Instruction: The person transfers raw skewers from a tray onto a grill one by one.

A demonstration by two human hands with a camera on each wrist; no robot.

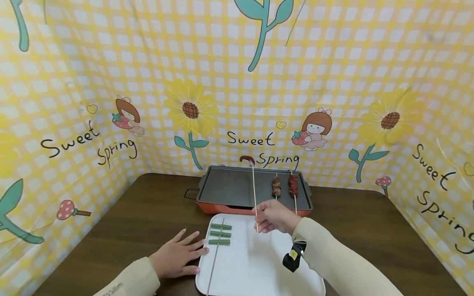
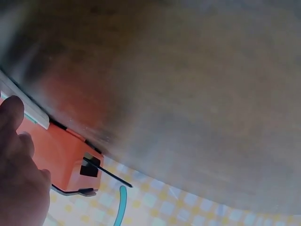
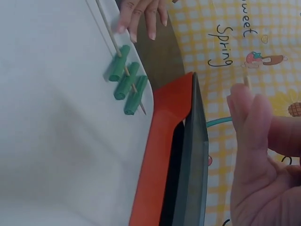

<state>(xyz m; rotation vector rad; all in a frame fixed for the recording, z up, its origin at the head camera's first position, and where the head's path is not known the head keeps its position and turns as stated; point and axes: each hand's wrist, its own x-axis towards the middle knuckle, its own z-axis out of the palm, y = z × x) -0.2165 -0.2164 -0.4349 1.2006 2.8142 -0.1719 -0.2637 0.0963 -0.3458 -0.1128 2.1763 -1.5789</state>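
The right hand (image 1: 275, 218) pinches a thin wooden skewer (image 1: 254, 193) between thumb and fingertips, just above the far edge of the white tray (image 1: 259, 263). The skewer stands nearly upright, tilted slightly, and carries a dark red sausage (image 1: 247, 159) at its top end, which shows above the far rim of the griddle (image 1: 229, 191). In the right wrist view the fingers (image 3: 256, 136) are curled close together, with the skewer's end showing above them.

The left hand (image 1: 177, 257) lies flat and relaxed on the table (image 1: 122, 222), fingers spread and straight, its fingertips touching the tray's left edge. It holds nothing. Just beside those fingertips, on the tray's near-left part, lies a second skewer (image 1: 214, 259) threaded through three green pieces (image 1: 220, 234) set crosswise, one behind the other.

The griddle, dark grey on top with an orange body, sits directly behind the tray, touching or almost touching its far edge. On the griddle's right part lie two more skewers side by side: one with brown pieces (image 1: 276, 187) and, to its right, one with red pieces (image 1: 293, 185). Their sticks point toward the tray.

Behind the griddle and along both sides of the table stands a yellow checked backdrop (image 1: 333, 82) printed with sunflowers and the words "Sweet Spring".
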